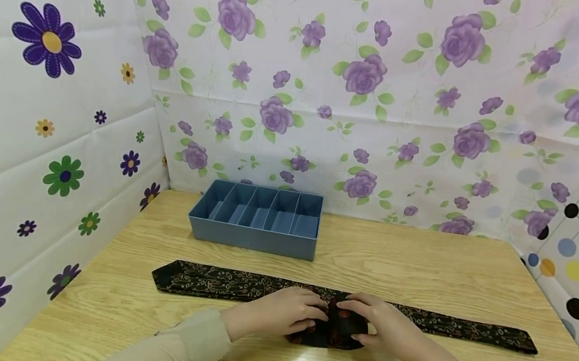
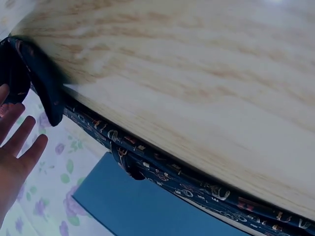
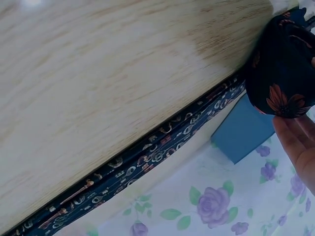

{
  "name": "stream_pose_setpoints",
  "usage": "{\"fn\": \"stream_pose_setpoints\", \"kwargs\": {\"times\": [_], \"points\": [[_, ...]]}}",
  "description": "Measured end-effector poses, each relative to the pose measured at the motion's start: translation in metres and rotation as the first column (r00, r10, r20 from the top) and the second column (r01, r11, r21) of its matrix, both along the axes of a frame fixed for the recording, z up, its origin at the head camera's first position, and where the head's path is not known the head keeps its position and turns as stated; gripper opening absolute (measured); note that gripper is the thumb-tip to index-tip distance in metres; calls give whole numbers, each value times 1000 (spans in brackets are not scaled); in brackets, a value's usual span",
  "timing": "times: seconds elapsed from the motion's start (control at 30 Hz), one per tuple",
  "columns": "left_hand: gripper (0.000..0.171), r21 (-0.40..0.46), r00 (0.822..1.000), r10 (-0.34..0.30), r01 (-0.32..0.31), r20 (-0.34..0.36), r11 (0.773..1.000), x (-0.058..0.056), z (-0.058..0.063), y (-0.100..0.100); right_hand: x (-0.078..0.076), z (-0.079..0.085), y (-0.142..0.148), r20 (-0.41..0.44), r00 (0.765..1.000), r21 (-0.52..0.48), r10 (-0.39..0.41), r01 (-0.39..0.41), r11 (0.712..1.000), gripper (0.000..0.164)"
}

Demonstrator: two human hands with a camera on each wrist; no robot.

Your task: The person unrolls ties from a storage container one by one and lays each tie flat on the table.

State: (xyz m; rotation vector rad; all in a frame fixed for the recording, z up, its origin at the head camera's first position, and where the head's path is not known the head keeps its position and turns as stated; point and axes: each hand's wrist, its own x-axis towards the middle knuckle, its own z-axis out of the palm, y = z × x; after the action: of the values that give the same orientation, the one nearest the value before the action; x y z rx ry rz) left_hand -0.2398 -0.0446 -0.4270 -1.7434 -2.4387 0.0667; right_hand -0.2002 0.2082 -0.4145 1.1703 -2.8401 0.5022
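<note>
A black necktie with orange flowers [image 1: 351,327] is bunched into a loose roll in front of me, and a short dark flap lies toward its left side. My right hand [image 1: 387,328] holds the roll from the right, thumb at the near side and fingers over the far side. In the right wrist view, fingertips of the right hand [image 3: 300,147] press against the flowered fabric [image 3: 278,73]. My left hand [image 1: 288,310] reaches to the roll's left side; in the left wrist view its fingers [image 2: 32,152] look spread and fairly straight beside the dark cloth [image 2: 37,73].
Behind the hands, a second black necktie [image 1: 217,281] with a small multicoloured pattern lies stretched across the wooden table [image 1: 397,255]. Farther back stands a blue tray [image 1: 255,239] divided into several compartments. Flower-printed cloth [image 1: 293,140] hangs behind the table.
</note>
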Motion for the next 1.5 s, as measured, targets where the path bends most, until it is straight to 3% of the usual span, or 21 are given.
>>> {"fn": "stream_pose_setpoints", "kwargs": {"times": [0.1,0.3,0.5,0.83,1.13,1.5], "points": [[30,-29,1000,-11,12,15,1000,0,-2,2,0,-3,1,-36,999,-2,20,-20,1000,54],[30,-59,998,-48,51,49,997,3,-8,5,1,-7,4,-69,996,24,54,-52,998,78],[33,-60,998,-36,39,59,997,6,-11,6,1,-8,7,-86,992,34,90,-88,996,59],[35,-63,994,-13,20,110,998,10,-11,3,3,-6,7,-5,990,21,139,-139,990,58],[38,-97,990,22,-9,136,995,11,-8,6,4,-9,7,-174,968,103,179,-163,981,63],[36,-112,990,34,-19,135,994,13,-5,9,4,-13,12,-230,948,190,219,-177,966,71]]}}
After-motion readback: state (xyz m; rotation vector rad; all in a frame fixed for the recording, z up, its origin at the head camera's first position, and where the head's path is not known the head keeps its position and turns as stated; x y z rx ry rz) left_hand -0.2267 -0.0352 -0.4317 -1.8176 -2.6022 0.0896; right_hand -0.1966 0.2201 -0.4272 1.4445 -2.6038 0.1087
